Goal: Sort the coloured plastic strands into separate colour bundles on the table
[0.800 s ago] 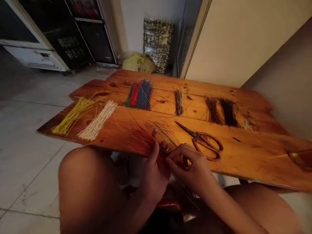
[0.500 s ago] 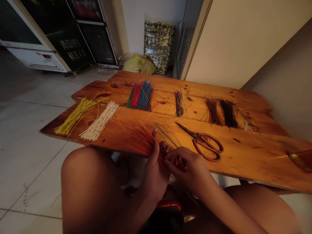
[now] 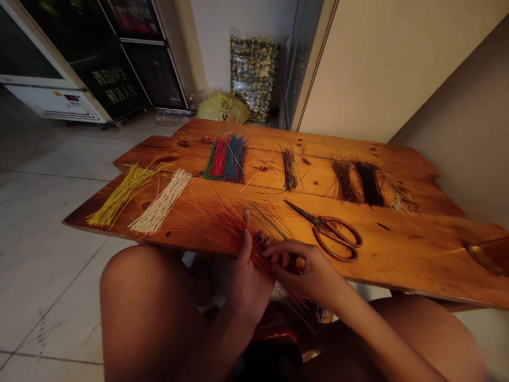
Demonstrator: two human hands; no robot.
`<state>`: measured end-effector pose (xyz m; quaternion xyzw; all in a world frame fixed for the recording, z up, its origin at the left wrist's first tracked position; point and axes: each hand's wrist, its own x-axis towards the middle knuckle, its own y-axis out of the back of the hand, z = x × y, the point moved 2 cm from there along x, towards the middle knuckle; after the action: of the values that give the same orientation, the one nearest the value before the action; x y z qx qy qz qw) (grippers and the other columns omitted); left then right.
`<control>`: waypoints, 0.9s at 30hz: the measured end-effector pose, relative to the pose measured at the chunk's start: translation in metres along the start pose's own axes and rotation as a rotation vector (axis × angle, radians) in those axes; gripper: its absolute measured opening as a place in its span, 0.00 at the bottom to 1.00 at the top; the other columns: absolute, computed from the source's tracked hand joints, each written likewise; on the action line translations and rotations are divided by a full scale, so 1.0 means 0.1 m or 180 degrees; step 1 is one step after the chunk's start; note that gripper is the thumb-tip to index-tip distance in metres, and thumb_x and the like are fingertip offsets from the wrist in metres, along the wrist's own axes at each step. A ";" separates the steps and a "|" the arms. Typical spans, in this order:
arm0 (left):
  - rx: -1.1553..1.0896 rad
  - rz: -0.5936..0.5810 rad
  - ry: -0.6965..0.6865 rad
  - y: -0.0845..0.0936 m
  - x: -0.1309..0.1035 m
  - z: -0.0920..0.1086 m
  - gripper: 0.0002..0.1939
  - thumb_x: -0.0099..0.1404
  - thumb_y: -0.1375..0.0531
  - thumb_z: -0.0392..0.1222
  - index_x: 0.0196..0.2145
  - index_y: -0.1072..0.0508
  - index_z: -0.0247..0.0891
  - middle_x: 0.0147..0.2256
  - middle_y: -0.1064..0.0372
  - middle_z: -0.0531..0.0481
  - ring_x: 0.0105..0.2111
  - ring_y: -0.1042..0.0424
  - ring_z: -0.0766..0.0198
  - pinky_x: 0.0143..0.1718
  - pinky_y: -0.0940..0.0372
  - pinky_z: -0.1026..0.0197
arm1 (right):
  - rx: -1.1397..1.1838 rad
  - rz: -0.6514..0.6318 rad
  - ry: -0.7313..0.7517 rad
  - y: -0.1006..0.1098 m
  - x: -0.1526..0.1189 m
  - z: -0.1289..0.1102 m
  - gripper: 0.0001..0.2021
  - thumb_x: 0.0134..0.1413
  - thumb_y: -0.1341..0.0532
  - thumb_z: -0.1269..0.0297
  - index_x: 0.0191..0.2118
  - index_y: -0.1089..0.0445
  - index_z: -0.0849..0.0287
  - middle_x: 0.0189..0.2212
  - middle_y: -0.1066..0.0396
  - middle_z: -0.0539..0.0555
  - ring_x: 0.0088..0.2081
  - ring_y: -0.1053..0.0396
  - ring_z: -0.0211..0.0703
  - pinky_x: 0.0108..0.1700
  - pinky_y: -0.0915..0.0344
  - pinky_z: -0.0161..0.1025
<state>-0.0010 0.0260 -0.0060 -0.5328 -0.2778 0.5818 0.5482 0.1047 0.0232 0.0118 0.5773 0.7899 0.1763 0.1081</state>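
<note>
While the left hand point(image 3: 249, 278) grips the orange-red strands point(image 3: 229, 225), the right hand point(image 3: 306, 265) touches them, fingertips together; can't tell if pinching any.
Strands cross the table's point(image 3: 385, 260) near edge, long axis far-left to near-right; right hand nearer their lower end.

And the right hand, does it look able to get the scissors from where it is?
Probably yes: the scissors lie on the table just beyond the right hand, one handle close by, nothing covering them. Its fingers are at the orange strands, though.
</note>
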 end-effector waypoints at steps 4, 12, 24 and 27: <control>-0.0125 0.0041 0.0033 -0.02 0.00 0.03 0.16 0.68 0.52 0.44 0.52 0.36 0.55 0.28 0.42 0.56 0.27 0.38 0.71 0.32 0.36 0.66 | -0.0073 0.0017 0.0105 0.05 -0.02 -0.08 0.10 0.45 0.40 0.74 0.37 0.30 0.58 0.25 0.34 0.46 0.26 0.40 0.33 0.29 0.41 0.30; -0.0151 0.0010 -0.0114 -0.03 0.01 0.10 0.15 0.67 0.51 0.42 0.50 0.34 0.51 0.28 0.45 0.56 0.27 0.40 0.73 0.32 0.38 0.68 | -0.0394 0.0084 0.0452 0.09 -0.09 -0.19 0.12 0.44 0.43 0.80 0.35 0.32 0.59 0.26 0.34 0.48 0.26 0.37 0.32 0.29 0.40 0.30; 0.0083 -0.0032 -0.0381 0.00 0.00 0.10 0.16 0.63 0.44 0.38 0.48 0.33 0.53 0.28 0.46 0.57 0.27 0.40 0.73 0.32 0.38 0.68 | -0.0849 0.0049 0.0518 0.02 -0.12 -0.19 0.09 0.48 0.40 0.75 0.36 0.30 0.58 0.28 0.31 0.50 0.26 0.35 0.34 0.30 0.38 0.30; 0.0149 0.0011 -0.0430 0.01 0.01 0.09 0.13 0.62 0.42 0.38 0.44 0.32 0.51 0.28 0.46 0.58 0.27 0.40 0.73 0.32 0.39 0.68 | -0.0891 0.0006 0.0455 0.00 -0.12 -0.17 0.08 0.47 0.41 0.74 0.35 0.31 0.58 0.27 0.31 0.49 0.25 0.35 0.33 0.28 0.38 0.30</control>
<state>-0.0100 0.0291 -0.0050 -0.4799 -0.2995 0.6236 0.5395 0.1024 0.0095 0.0270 0.5433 0.7628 0.3254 0.1309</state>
